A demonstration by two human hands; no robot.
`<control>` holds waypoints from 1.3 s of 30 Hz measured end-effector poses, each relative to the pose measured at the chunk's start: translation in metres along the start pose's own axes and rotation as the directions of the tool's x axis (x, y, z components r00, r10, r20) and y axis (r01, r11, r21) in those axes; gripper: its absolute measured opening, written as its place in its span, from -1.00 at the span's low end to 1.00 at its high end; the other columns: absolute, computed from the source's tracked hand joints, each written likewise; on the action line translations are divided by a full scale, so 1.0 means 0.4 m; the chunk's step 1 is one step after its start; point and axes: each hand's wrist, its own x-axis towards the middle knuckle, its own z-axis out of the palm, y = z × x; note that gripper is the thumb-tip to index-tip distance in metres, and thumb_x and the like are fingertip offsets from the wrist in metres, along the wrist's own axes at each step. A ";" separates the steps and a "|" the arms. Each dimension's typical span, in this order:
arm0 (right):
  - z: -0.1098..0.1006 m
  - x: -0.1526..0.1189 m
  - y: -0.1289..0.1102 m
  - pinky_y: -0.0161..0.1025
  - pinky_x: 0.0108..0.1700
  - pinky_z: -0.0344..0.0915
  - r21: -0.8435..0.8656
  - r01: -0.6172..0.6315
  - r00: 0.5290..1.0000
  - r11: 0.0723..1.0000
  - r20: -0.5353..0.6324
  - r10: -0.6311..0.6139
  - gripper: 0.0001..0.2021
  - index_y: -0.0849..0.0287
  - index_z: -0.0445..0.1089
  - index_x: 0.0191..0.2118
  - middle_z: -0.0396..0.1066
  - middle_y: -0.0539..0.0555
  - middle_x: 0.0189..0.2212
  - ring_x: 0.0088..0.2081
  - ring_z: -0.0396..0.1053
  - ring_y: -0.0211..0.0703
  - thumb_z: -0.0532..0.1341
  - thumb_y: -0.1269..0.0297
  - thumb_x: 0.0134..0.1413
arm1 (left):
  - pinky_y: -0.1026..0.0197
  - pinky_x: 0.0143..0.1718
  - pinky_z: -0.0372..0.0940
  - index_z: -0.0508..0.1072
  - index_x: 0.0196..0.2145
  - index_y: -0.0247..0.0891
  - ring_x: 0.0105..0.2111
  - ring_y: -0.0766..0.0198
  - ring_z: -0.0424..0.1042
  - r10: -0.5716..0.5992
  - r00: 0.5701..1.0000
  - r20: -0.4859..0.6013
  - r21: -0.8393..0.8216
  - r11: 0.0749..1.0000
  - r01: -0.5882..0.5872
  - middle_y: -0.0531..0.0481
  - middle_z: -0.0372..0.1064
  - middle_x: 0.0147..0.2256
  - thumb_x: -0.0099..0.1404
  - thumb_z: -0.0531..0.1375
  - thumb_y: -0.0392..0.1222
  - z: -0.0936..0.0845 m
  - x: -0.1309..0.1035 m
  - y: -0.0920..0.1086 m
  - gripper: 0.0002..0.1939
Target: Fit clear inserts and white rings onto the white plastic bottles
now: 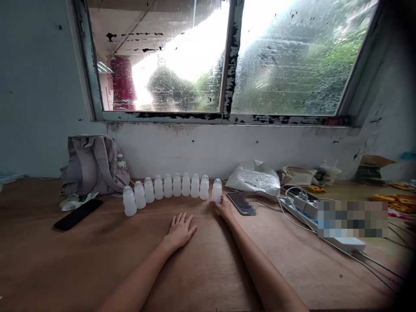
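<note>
Bottles (pixel 177 185) stand beyond the left hand (pixel 180 232), spread empty on the surface (pixel 97 268). The right hand (pixel 223 209), partly curled, touches 1 bottle (pixel 217 188), grip unclear; toward the back edge, 9 appear lined up, 1 seemingly left to align.

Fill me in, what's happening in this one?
A person's right hand has its fingers at the lower part of a whitish, translucent bottle at the right end of a line of ten. A small gap sets it apart from the other nine bottles, which stand upright in a curved row. The left hand rests on the brown table, fingers spread.
</note>
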 end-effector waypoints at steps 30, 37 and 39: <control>0.006 0.041 0.022 -0.20 -0.20 0.25 0.243 -0.053 0.976 0.969 0.219 -0.001 -0.32 0.24 -0.05 0.06 0.29 0.16 -0.22 -0.22 0.32 -0.09 0.15 0.35 -0.31 | -0.04 0.13 -0.23 0.02 0.13 -0.14 0.17 0.10 -0.18 -0.005 1.000 -0.015 0.013 1.000 0.005 -0.10 -0.12 0.17 0.23 -0.29 0.17 0.004 0.002 -0.004 -0.40; 0.006 0.031 0.011 -0.11 -0.07 0.11 -0.189 0.028 0.995 0.982 0.103 -0.008 -0.40 0.25 0.15 -0.04 0.24 0.17 -0.22 -0.12 0.21 0.04 0.21 0.26 -0.35 | -0.04 0.13 -0.23 0.02 0.13 -0.14 0.17 0.11 -0.18 0.003 1.000 -0.017 0.033 0.999 -0.003 -0.09 -0.13 0.17 0.24 -0.29 0.17 0.007 0.005 -0.005 -0.40; 0.009 0.027 0.011 -0.12 -0.08 0.11 -0.225 0.030 0.994 0.974 0.113 -0.004 -0.50 0.21 0.22 -0.11 0.24 0.18 -0.20 -0.09 0.18 0.06 0.20 0.23 -0.32 | -0.04 0.13 -0.23 0.03 0.12 -0.14 0.17 0.11 -0.17 0.001 1.000 -0.020 0.043 0.999 0.000 -0.09 -0.12 0.17 0.24 -0.29 0.17 0.008 0.005 -0.005 -0.41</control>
